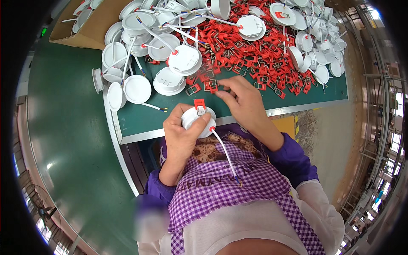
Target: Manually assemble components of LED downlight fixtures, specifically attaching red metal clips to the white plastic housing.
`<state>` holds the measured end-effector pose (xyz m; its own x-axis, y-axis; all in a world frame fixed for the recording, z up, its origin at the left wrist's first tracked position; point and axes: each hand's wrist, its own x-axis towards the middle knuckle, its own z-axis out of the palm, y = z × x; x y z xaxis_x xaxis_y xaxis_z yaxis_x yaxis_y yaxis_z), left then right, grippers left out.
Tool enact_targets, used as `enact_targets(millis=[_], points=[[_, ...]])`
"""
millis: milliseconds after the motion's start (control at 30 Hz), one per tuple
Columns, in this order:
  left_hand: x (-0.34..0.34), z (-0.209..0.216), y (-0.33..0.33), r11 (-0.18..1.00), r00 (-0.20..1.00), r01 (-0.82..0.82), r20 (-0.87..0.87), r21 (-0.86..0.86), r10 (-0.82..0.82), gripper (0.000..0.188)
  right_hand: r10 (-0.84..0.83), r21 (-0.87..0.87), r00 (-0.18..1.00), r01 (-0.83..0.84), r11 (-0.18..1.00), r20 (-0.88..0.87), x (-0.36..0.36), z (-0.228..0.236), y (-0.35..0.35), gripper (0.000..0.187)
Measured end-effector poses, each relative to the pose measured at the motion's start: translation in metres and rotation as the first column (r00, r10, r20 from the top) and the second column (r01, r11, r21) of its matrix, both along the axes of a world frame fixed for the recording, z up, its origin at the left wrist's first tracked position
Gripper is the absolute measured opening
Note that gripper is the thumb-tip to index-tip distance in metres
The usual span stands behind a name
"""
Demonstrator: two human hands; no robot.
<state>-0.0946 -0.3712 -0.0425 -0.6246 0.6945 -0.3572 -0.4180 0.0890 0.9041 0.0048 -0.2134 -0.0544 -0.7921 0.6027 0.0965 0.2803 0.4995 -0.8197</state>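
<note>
My left hand [180, 134] grips a white round lamp housing [205, 131] above the table's near edge, thumb across its face. A red clip with a metal frame [199, 103] stands up on the housing's far side. From a red grommet on the housing, a white cable [224, 148] hangs down over my apron, with bare coloured wire ends. My right hand [243, 98] is at the near edge of the clip pile, thumb and index finger apart. Their tips are right beside a loose red clip [210, 85]; I see no firm hold on it.
A large heap of red clips [242, 46] covers the green table's [148, 121] middle. White lamp housings with cables [185, 59] lie piled on its left, more housings [318, 55] on its right. A cardboard box [91, 29] holding housings stands at the far left. A metal edge [297, 109] borders the table.
</note>
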Motion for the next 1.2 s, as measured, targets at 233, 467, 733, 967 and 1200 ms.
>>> enact_targets(millis=[233,467,733,967,1200], points=[[0.001,-0.007,0.002,0.990,0.953,-0.069,0.303,0.126,0.028,0.035,-0.039,0.384,0.984,-0.031,0.923,0.174,-0.017,-0.008,0.003,0.027],[-0.004,0.001,-0.001,0.971,0.835,-0.203,0.540,0.122,0.107,0.040,0.133,0.321,0.974,-0.188,0.928,0.184,0.011,-0.008,0.034,0.015],[-0.004,-0.008,-0.007,0.952,0.730,-0.235,0.682,0.198,0.039,0.046,0.031,0.316,0.993,-0.067,0.946,0.117,0.022,0.015,0.039,0.014],[-0.011,-0.018,-0.015,0.963,0.741,-0.180,0.671,0.201,-0.002,0.041,0.142,0.195,0.954,-0.197,0.961,0.265,0.030,0.014,0.009,0.023],[-0.008,-0.011,-0.013,0.980,0.813,-0.111,0.583,0.168,-0.008,0.040,0.209,0.220,0.913,-0.297,0.929,0.350,0.026,0.001,0.005,0.021]])
